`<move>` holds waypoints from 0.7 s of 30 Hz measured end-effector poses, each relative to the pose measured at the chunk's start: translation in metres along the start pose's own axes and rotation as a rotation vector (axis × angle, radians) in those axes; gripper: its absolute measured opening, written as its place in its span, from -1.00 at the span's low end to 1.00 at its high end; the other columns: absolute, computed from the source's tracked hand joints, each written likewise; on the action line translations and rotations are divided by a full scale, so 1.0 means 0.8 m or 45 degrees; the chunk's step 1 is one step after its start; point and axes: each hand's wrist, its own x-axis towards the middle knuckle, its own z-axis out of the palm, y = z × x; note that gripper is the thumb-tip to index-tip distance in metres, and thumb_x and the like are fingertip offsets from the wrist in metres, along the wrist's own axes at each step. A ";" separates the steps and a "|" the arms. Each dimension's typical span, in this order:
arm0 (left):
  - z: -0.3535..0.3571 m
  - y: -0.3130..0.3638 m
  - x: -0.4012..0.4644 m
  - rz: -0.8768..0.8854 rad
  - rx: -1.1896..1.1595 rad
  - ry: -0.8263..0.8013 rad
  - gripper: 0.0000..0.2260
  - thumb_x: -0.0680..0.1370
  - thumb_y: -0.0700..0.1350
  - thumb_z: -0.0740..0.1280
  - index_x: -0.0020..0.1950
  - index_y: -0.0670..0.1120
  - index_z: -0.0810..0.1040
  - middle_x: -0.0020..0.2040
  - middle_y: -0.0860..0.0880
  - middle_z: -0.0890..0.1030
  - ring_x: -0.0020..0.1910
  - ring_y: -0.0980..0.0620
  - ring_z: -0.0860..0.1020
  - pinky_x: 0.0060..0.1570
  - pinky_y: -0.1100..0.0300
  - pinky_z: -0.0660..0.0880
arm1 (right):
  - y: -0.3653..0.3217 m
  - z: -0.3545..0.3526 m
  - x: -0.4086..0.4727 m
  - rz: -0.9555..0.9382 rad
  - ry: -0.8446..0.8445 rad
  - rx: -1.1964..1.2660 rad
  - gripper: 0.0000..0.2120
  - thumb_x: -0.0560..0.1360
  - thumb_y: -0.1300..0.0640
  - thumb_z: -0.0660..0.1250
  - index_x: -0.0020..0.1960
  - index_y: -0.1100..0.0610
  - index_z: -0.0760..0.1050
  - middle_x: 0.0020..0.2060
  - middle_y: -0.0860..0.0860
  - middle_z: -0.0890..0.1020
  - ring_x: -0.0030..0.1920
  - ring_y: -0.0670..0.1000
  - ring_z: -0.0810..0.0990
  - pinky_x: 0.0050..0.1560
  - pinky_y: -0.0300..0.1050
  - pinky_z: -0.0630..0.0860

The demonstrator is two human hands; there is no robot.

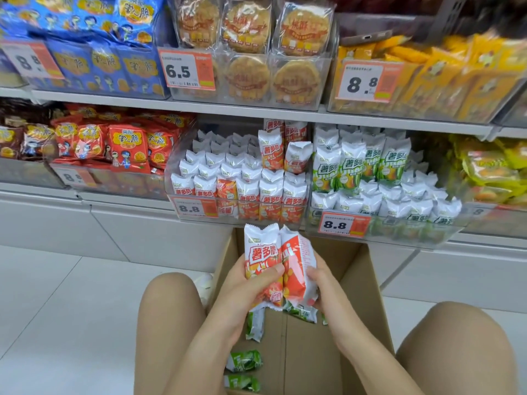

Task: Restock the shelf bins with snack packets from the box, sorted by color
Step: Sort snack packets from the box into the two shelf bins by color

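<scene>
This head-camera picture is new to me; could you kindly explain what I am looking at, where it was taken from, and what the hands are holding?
There is no machine here: a person wears a wide-angle camera on the head, so you look forward and down past their knees. The left hand and the right hand each have a grip on a red-and-white snack packet, the left packet beside the right packet, above an open brown cardboard box. Green-and-white snack packets lie on the box floor. Ahead on the lower shelf stand two clear plastic bins: the red-packet bin on the left, the green-packet bin on the right. The red packets presumably go into the left bin.
</scene>
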 end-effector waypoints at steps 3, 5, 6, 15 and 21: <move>0.003 0.003 -0.001 0.059 0.000 0.010 -0.53 0.37 -0.08 0.46 0.27 -0.10 0.51 0.08 -0.08 0.68 0.06 -0.06 0.65 -0.02 0.12 0.59 | -0.006 0.007 -0.002 -0.096 0.043 -0.116 -0.61 0.41 -0.15 0.41 0.20 -0.16 0.43 0.08 -0.15 0.62 -0.02 -0.24 0.64 -0.17 -0.36 0.54; 0.003 0.005 0.000 0.071 -0.018 0.003 -0.52 0.36 -0.06 0.45 0.27 -0.09 0.51 0.07 -0.07 0.68 0.05 -0.05 0.65 -0.04 0.13 0.59 | -0.008 0.005 0.001 -0.147 0.094 -0.237 -0.58 0.29 -0.21 0.52 0.08 -0.13 0.51 0.01 -0.08 0.65 -0.05 -0.20 0.65 -0.13 -0.28 0.58; 0.002 0.006 0.001 0.072 -0.036 -0.015 -0.53 0.38 -0.07 0.44 0.27 -0.10 0.51 0.07 -0.09 0.68 0.05 -0.06 0.65 -0.05 0.13 0.59 | -0.010 0.004 0.002 -0.136 0.107 -0.277 -0.55 0.23 -0.22 0.53 0.05 -0.10 0.54 0.01 -0.02 0.65 -0.05 -0.14 0.66 -0.11 -0.22 0.61; 0.001 0.028 0.047 0.137 -0.003 -0.020 -0.55 0.35 -0.02 0.42 0.22 -0.08 0.55 0.04 -0.04 0.69 0.02 0.00 0.66 -0.09 0.19 0.56 | -0.034 -0.023 0.055 -0.123 0.221 -0.299 -0.58 0.44 0.02 0.44 0.24 -0.10 0.40 0.02 -0.03 0.63 -0.05 -0.06 0.66 -0.16 -0.18 0.61; 0.024 0.089 0.148 0.183 -0.071 -0.055 -0.65 0.43 0.10 0.40 0.09 -0.10 0.56 -0.16 -0.02 0.66 -0.17 0.02 0.65 -0.22 0.13 0.59 | -0.090 -0.060 0.126 -0.291 0.206 -0.457 -0.88 0.54 0.02 0.30 0.00 -0.16 0.38 -0.13 -0.08 0.62 -0.25 -0.12 0.63 -0.07 -0.01 0.57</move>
